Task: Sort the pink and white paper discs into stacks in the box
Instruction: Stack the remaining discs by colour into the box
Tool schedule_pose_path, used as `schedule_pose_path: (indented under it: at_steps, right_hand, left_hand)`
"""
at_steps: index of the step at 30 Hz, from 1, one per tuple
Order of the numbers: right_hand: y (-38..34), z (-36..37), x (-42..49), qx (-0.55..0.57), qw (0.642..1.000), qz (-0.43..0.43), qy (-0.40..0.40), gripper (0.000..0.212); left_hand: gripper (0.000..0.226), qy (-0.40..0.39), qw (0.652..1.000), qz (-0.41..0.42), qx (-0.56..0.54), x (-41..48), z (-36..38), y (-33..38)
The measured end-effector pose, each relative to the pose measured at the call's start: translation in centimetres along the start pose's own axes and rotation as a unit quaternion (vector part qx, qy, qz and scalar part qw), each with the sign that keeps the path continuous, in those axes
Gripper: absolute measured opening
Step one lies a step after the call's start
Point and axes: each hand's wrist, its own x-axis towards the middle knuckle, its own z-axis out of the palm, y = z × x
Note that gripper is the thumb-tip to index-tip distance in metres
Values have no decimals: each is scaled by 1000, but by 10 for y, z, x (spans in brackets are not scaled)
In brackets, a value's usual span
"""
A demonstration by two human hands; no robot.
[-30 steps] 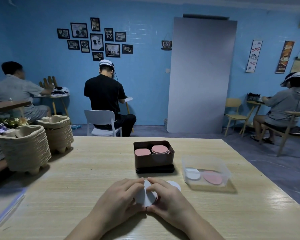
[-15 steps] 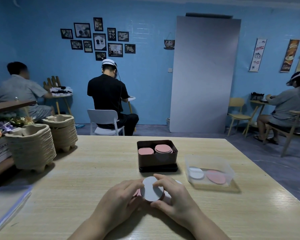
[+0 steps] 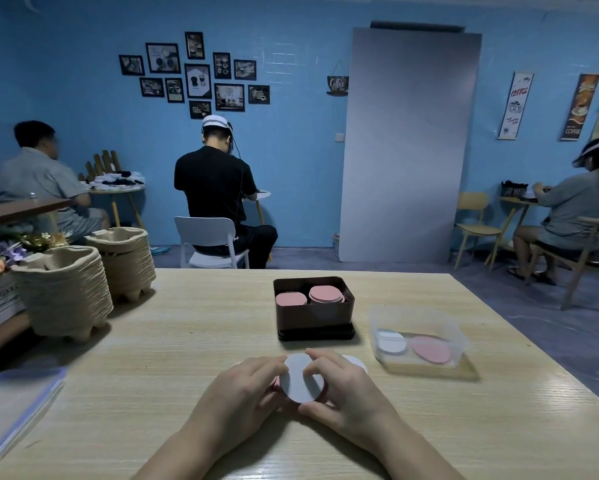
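Note:
Both my hands hold a small stack of paper discs just above the table, with a white disc (image 3: pixel 300 379) on top and pink edges showing below it. My left hand (image 3: pixel 237 396) grips the stack's left side and my right hand (image 3: pixel 348 393) its right side. Another white disc (image 3: pixel 355 361) lies on the table behind my right hand. Further back stands the dark brown box (image 3: pixel 313 318) with two stacks of pink discs (image 3: pixel 325 294) inside. To the right, a clear plastic container (image 3: pixel 419 336) holds a white disc and a pink disc.
Two piles of stacked pulp trays (image 3: pixel 66 296) stand at the table's left edge. A clear plastic lid (image 3: pixel 11 407) lies at the near left. Three people sit at other tables beyond the far edge.
The stack has been lifted slightly and tilted so the white top disc faces me more. The camera view has shifted a little to the left.

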Motion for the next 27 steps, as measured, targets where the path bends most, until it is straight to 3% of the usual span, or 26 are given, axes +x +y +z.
schedule_pose_path:
  at_steps: [5, 13, 18, 23, 27]
  right_hand:
    - [0, -2, -1, -23, 1000, 1, 12, 35]
    - [3, 0, -3, -27, 999, 34, 9, 34]
    - [4, 0, -3, -48, 998, 36, 7, 38]
    - [4, 1, -4, -50, 998, 41, 2, 39]
    - [5, 2, -2, -52, 997, 48, 0, 39]
  left_hand:
    - [30, -6, 1000, -15, -11, 1, -4, 0]
    - [36, 9, 986, -160, 42, -21, -16, -34]
    - [38, -19, 977, -200, 67, -19, -15, -26]
    - [52, -18, 979, -192, 61, -18, -19, -22]
    - [51, 19, 986, -142, 81, -13, -23, -12]
